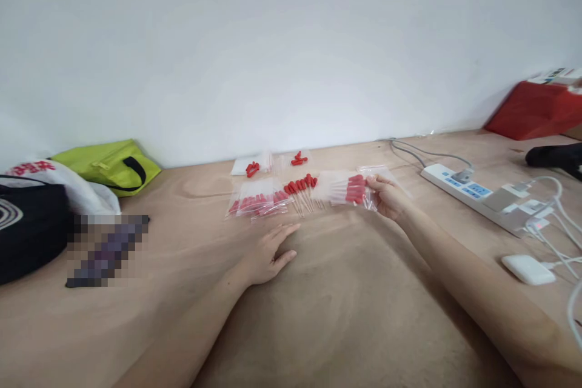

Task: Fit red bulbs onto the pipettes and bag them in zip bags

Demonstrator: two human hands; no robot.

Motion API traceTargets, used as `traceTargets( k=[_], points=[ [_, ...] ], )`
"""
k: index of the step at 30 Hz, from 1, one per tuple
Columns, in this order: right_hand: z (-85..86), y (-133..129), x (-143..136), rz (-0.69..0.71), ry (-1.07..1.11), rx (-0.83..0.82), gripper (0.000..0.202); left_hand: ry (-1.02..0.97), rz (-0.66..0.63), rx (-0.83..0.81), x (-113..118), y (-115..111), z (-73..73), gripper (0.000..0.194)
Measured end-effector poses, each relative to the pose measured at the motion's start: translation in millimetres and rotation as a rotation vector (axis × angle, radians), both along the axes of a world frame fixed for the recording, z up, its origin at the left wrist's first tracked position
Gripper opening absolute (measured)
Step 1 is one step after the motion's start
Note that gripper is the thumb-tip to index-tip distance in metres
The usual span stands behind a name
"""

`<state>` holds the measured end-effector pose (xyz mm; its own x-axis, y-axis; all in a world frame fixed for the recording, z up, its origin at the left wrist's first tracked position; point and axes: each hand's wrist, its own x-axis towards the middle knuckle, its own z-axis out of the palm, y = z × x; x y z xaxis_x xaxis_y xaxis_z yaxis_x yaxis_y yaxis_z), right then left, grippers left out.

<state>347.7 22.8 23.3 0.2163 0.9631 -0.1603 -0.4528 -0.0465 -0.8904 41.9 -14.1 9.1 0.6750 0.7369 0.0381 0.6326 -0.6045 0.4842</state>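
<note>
My right hand (pixel 385 196) pinches the edge of a clear plastic bag (pixel 348 190) that holds several red-tipped sticks. On the table by the loose sticks lies my left hand (pixel 271 253), its fingers stretched out and nothing in them. Just beyond it is a row of loose red-tipped wooden sticks (pixel 301 189). Left of these, several filled clear bags (pixel 259 201) overlap in a pile. Farther back, small red pieces (pixel 252 168) rest on a bag, and more red pieces (pixel 299 159) lie on another one.
A white power strip (pixel 473 197) with plugs and cables stands at the right, near a white case (pixel 528 269). Bags, one yellow-green (pixel 107 163) and one black (pixel 34 230), sit at the left. A red bag (pixel 534 110) is at the back right, against the wall.
</note>
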Motion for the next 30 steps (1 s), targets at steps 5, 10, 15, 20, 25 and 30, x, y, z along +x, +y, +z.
traceTargets(
  k=[5,10,15,20,25,30],
  points=[
    [-13.3,24,-10,-0.293,0.086,-0.054,0.018,0.018,0.019,-0.006,1,0,-0.1,0.05],
    [-29.0,20,-30,-0.279,-0.01,-0.108,0.02,0.031,0.018,-0.002,0,0,-1.4,0.049],
    [-28.4,8,-6,-0.379,-0.733,-0.19,0.033,0.025,-0.007,0.022,1,1,-1.0,0.046],
    [-25.8,18,28,-0.333,-1.587,-0.381,0.04,0.014,-0.022,0.049,2,1,-0.6,0.042],
    [-35.2,27,39,-0.195,-1.601,-0.5,0.035,-0.013,-0.052,0.057,3,1,-0.2,0.038],
    [-24.4,25,32,-0.429,-1.507,-0.234,0.027,-0.057,-0.063,0.053,3,1,-1.1,0.035]
  ],
)
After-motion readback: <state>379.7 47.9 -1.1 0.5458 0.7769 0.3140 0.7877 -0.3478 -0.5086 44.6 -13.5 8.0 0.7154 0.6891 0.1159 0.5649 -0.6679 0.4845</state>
